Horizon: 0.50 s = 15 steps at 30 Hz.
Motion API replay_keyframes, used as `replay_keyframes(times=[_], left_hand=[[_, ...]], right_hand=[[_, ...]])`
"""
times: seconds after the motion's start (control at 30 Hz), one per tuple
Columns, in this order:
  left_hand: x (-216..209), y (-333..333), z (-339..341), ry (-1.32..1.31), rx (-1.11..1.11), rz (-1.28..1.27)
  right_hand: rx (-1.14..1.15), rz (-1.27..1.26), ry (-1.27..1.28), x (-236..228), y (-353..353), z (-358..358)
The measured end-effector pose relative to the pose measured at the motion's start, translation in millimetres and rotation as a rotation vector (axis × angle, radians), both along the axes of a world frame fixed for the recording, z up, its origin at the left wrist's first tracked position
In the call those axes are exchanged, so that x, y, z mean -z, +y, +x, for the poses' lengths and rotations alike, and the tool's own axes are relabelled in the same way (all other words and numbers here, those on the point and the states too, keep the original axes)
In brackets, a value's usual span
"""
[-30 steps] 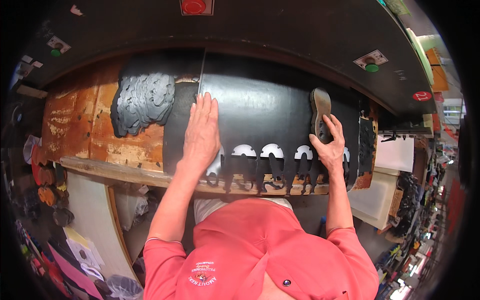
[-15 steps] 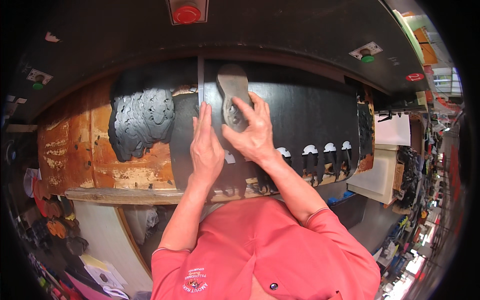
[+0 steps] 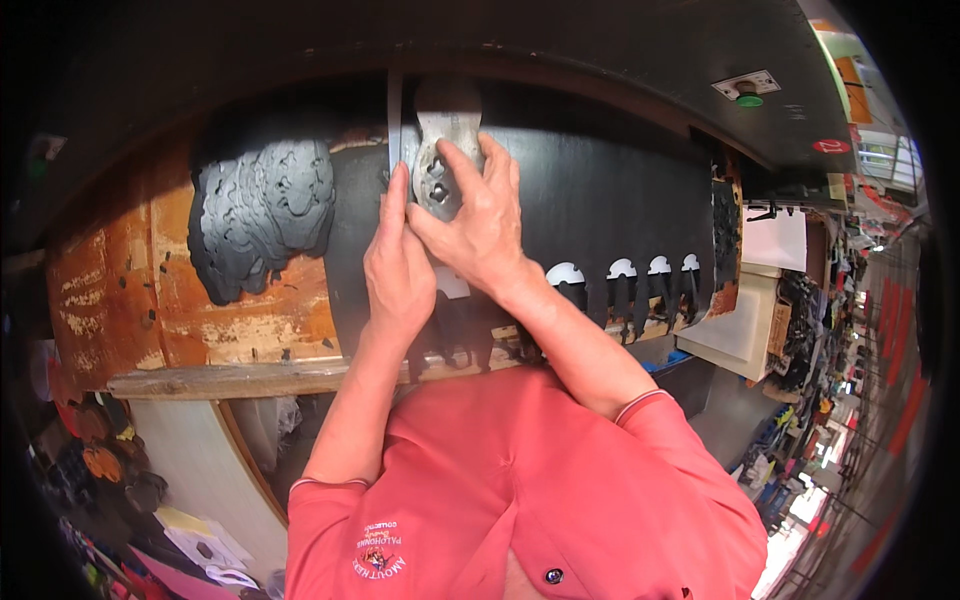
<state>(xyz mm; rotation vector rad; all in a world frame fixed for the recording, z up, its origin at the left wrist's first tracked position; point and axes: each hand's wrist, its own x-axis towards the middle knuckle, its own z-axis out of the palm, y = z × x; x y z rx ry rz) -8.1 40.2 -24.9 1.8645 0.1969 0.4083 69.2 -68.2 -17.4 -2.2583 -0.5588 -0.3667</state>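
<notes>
A grey metal shoe-sole cutting die (image 3: 447,125) with cut-outs lies on a black sheet (image 3: 590,190). My right hand (image 3: 480,215) grips its near end, thumb on the left side and fingers over the top. Just left of it, my left hand (image 3: 397,265) is stretched out with its fingers together, its fingertips at the near end of a narrow grey strip (image 3: 395,125). The strip runs away from me beside the die. Part of the die is hidden under my right fingers, and its far end lies in shadow.
Stacked dark sole-shaped pieces (image 3: 265,205) lie on the worn wooden board (image 3: 110,290) to the left. Along the sheet's near edge are several cut-out gaps (image 3: 622,270). A dark machine beam (image 3: 560,40) with a green button (image 3: 748,97) overhangs the far side.
The die has shifted left, closer to the strip, with my right hand on it. My left hand stays at the strip. The whole view has also tilted slightly.
</notes>
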Motion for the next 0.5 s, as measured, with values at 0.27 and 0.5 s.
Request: replay_keyframes(times=[0.27, 0.5], left_hand=[[-5, 1, -4, -0.054, -0.102, 0.021], [-11, -10, -79, -0.026, -0.22, 0.188]], right_hand=[[-0.403, 0.1, 0.164, -12, -83, 13], [-0.403, 0.079, -0.072, 15, -81, 5]])
